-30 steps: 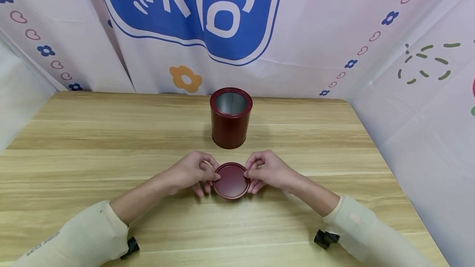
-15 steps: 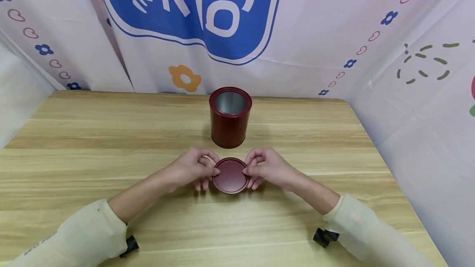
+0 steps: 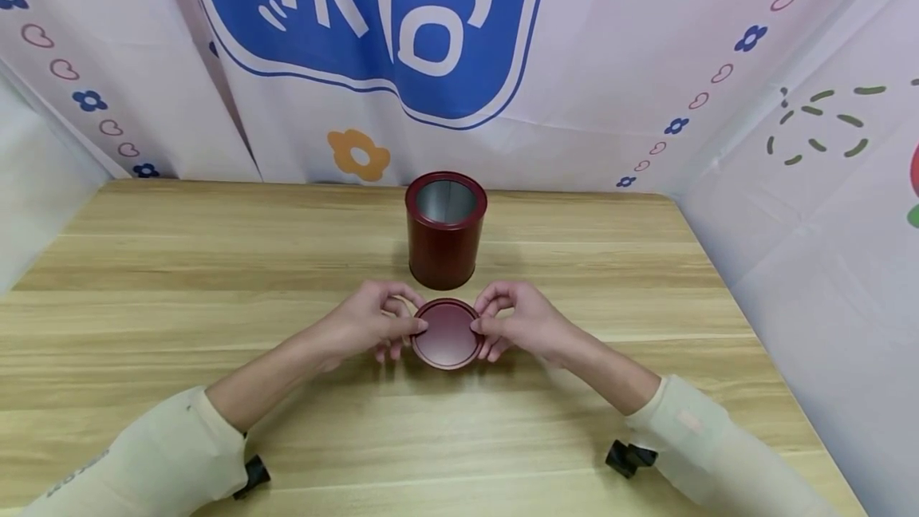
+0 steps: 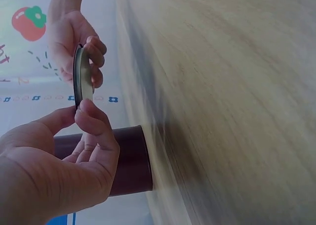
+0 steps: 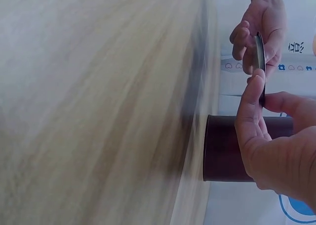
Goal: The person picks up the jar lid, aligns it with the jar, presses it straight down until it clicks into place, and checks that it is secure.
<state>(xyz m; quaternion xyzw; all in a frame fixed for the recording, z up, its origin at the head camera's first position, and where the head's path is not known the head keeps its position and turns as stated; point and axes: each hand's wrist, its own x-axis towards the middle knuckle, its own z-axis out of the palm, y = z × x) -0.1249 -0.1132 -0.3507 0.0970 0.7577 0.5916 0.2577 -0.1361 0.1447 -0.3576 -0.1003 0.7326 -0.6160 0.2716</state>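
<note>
Pinching opposite edges just below the frame's centre, the fingers of the left hand and right hand hold a round dark-red metal lid above the pale wooden table, likely to keep it steady. Beyond, a cylindrical dark-red metal can stands upright at centre, uncovered.

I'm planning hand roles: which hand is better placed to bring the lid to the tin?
Probably neither: the left hand and right hand pinch opposite edges of the lid, and the open tin stands centred beyond.

Seemingly cloth walls border a wooden table.
</note>
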